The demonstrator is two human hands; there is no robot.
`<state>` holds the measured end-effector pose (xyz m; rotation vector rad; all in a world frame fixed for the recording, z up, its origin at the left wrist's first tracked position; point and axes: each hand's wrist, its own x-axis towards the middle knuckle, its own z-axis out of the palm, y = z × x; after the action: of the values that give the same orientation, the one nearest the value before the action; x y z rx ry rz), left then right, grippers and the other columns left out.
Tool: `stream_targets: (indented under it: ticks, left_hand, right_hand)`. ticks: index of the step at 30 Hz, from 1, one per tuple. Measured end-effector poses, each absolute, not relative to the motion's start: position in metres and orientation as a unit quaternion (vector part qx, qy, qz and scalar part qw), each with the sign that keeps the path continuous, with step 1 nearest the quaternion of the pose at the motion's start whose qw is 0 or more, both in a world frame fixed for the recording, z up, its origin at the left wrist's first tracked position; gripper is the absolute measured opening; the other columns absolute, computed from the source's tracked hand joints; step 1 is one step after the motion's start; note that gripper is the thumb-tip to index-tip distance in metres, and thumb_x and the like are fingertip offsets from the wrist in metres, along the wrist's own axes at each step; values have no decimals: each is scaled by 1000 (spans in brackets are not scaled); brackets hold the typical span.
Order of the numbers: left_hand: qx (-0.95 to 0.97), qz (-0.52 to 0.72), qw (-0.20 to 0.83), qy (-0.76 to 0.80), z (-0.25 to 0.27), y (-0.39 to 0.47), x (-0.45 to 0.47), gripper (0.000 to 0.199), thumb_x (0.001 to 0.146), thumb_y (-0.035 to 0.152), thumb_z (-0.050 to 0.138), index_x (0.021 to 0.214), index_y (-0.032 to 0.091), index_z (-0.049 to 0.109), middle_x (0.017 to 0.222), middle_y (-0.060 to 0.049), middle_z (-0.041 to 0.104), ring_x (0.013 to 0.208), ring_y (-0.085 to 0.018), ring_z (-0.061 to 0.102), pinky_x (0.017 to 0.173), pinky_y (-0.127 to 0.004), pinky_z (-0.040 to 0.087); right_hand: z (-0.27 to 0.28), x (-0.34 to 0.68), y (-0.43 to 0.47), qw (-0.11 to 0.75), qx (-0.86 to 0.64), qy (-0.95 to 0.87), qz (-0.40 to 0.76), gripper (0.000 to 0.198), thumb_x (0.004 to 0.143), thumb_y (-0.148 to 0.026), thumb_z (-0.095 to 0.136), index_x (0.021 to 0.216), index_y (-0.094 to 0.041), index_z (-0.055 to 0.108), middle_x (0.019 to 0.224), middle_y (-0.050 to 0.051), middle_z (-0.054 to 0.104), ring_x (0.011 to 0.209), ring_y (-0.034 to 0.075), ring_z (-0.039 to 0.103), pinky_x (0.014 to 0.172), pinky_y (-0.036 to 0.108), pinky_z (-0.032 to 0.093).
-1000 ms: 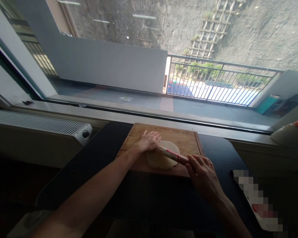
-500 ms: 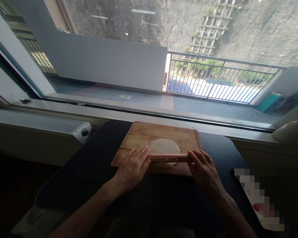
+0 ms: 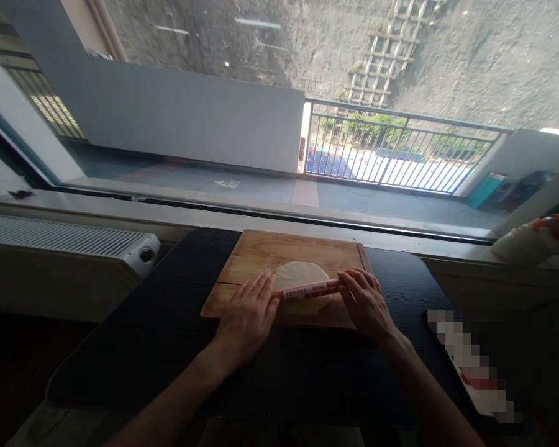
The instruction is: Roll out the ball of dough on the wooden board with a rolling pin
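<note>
A wooden rolling pin (image 3: pixel 307 289) with a printed label lies slantwise across a round, flat sheet of pale dough (image 3: pixel 302 270), its right end farther from me. My left hand (image 3: pixel 249 310) holds the pin's left end, fingers reaching forward over it and thumb against its near side. At the other end, my right hand (image 3: pixel 363 301) is closed around the pin with bent fingers. Beneath the dough is a wooden cutting board (image 3: pixel 256 248). Part of the dough is hidden under the pin.
The board rests on a dark table (image 3: pixel 168 323) below a wide window. To the left stands a white radiator (image 3: pixel 65 239). A partly pixelated flat object (image 3: pixel 466 366) lies at the table's right edge, and a white-and-orange figure (image 3: pixel 535 239) sits by the sill.
The rolling pin has turned from nearly level to slanted, its right end moving away from me with my right hand. The whole view has shifted slightly.
</note>
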<state>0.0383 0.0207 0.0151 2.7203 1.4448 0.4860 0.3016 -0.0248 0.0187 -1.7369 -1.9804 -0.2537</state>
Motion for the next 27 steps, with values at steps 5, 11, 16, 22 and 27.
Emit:
stream_targets:
  ticks: [5,11,16,22,27]
  left_hand:
    - [873,187,16,451,4,6,20,50,93,34,29,139,15,34,144,-9,36,134,-21,31,111,-43,26]
    - [851,178,65,490,-1,33,13,48,95,36,22,134,14,41,139,-8,44,132,-20,35,110,-45,27]
    - [882,207,39,422,-3,-8,25,53,92,26,31,144,18,22,147,-5,29,137,-19,24,114,-44,22]
    - [901,221,26,372,-4,-32,36,60,88,15,30,145,26,15,147,-1,28,135,-20,27,112,-48,28]
    - [863,242,18,444,-6,4,24,45,92,24,31,136,19,40,139,-6,44,131,-21,37,111,-49,25]
  right_hand:
    - [27,281,35,212,-659,-720,-35,35,96,-34,29,110,-25,59,120,5,56,128,23,30,102,47,23]
    - [40,243,99,184,-666,-723,2,39,96,-34,28,91,-23,65,110,5,62,122,25,36,102,57,11]
    - [20,261,57,247,-662,-708,0,35,95,-33,28,101,-25,62,127,2,51,134,22,19,106,47,16]
    - [17,278,16,268,-670,-692,-16,30,94,-29,30,105,-25,58,121,2,54,133,21,23,107,48,16]
    - [34,246,66,146,-683,-715,-20,41,95,-34,25,88,-20,63,108,8,61,125,26,34,104,58,8]
